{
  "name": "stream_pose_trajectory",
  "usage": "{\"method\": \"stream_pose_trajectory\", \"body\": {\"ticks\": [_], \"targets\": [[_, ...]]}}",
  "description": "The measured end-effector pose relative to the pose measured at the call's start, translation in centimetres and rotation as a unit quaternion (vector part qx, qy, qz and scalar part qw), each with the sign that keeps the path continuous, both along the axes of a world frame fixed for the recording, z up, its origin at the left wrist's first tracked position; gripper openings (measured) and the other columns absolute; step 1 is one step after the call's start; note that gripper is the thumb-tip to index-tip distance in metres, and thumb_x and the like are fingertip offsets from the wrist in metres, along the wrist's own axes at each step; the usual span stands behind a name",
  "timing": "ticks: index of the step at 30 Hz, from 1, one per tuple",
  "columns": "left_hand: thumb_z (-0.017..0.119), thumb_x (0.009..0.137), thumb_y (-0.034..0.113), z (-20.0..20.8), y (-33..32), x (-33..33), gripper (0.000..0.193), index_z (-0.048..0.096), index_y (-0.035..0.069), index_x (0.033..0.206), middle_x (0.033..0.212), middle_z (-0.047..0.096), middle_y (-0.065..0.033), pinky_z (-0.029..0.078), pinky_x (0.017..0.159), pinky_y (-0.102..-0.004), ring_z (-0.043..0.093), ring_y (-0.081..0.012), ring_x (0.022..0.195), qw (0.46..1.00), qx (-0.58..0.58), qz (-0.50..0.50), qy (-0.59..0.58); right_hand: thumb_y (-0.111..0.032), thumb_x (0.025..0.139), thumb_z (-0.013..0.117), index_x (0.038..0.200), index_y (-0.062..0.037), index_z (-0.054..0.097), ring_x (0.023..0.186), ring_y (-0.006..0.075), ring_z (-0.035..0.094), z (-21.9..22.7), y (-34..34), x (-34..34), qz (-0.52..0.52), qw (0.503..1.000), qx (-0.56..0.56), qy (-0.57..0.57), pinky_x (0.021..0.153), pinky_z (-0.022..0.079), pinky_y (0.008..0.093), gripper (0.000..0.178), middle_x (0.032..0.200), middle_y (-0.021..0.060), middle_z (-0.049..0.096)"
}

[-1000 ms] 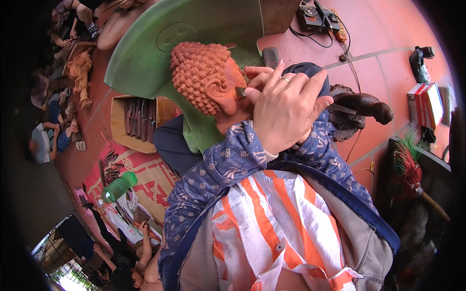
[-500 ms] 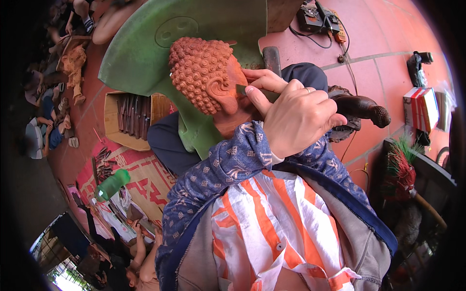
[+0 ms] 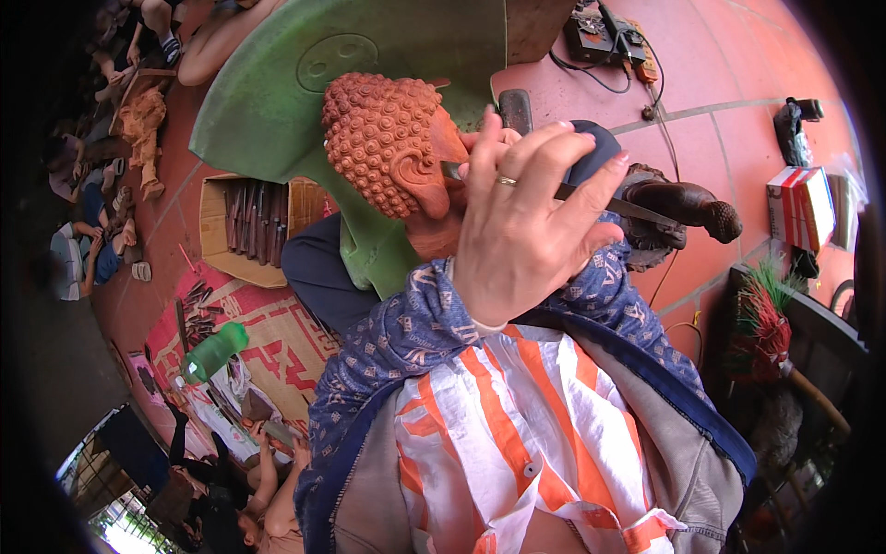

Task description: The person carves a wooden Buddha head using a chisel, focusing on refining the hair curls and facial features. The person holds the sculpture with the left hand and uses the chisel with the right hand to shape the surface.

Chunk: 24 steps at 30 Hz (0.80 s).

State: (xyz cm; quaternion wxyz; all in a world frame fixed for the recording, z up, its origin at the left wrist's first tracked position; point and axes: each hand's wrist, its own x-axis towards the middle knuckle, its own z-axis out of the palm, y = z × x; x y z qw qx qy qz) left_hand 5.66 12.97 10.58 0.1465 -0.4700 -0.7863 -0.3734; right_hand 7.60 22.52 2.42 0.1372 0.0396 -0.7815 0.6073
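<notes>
A reddish-brown carved wooden head [image 3: 383, 143] with rows of curls and a long ear lies tilted in front of me. Over its face side is my left hand [image 3: 531, 203], back up, fingers spread, a ring on one finger. A long thin metal carving tool [image 3: 640, 211] passes beneath those fingers; its other end [image 3: 450, 170] reaches the cheek beside the ear. Most of my right hand [image 3: 508, 138] is hidden behind the left; only a little of its fingers shows near the face, so its grip on the tool is unclear.
A green plastic chair [image 3: 254, 111] lies under the head. To the left stand a cardboard box [image 3: 215, 222] of carving tools and a green bottle [image 3: 217, 353]. At right are a dark carved wooden piece [image 3: 688, 203] and a black power box [image 3: 595, 37] with cables. Other people sit at left.
My left hand has moved slightly left and its fingers have spread from a bent pose. More of the metal tool now shows. The carved head has barely moved.
</notes>
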Motion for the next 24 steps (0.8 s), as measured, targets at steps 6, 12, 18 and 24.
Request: {"method": "stream_pose_trajectory", "body": {"ticks": [6,12,18,24], "targets": [[0.096,0.058,0.039,-3.8,-9.0,0.6,0.147,-0.005,-0.001,0.157,0.159,0.008,-0.0308,0.020,0.121,-0.0525,0.016,-0.0457,0.148,0.956,-0.055,0.231,-0.173,-0.015,0.089,0.069,0.091,0.0033,0.070,0.096,0.0292,0.065,1.5,-0.4,0.2,-0.064,0.993,-0.081,-0.058,0.084,0.051,0.0364,0.019,0.105,0.0200,0.067],[0.095,0.060,0.023,-6.8,-7.9,1.9,0.150,-0.020,-0.002,0.153,0.161,0.000,-0.0322,0.012,0.124,-0.0458,0.007,-0.0405,0.152,0.895,0.109,0.192,-0.388,-0.014,0.089,0.069,0.093,0.0042,0.071,0.092,0.0270,0.066,1.6,-0.5,0.1,-0.058,0.997,-0.032,-0.032,0.081,0.052,0.0345,0.019,0.102,0.0194,0.069],[0.094,0.060,0.019,-7.9,-8.6,1.7,0.150,-0.021,-0.002,0.153,0.160,0.002,-0.0322,0.014,0.123,-0.0458,0.010,-0.0395,0.151,0.902,0.100,0.184,-0.379,-0.011,0.090,0.067,0.095,0.0039,0.072,0.088,0.0221,0.068,0.8,0.9,0.3,-0.040,0.978,-0.162,-0.125,0.078,0.053,0.0313,0.016,0.101,0.0161,0.072],[0.094,0.060,0.020,-7.8,-8.3,1.8,0.150,-0.021,-0.002,0.153,0.159,0.004,-0.0322,0.015,0.123,-0.0459,0.012,-0.0394,0.151,0.886,0.135,0.174,-0.407,-0.017,0.088,0.073,0.093,0.0017,0.072,0.086,0.0252,0.067,1.6,0.1,-0.3,-0.037,0.999,0.007,-0.027,0.077,0.052,0.0331,0.019,0.095,0.0159,0.070]]}}
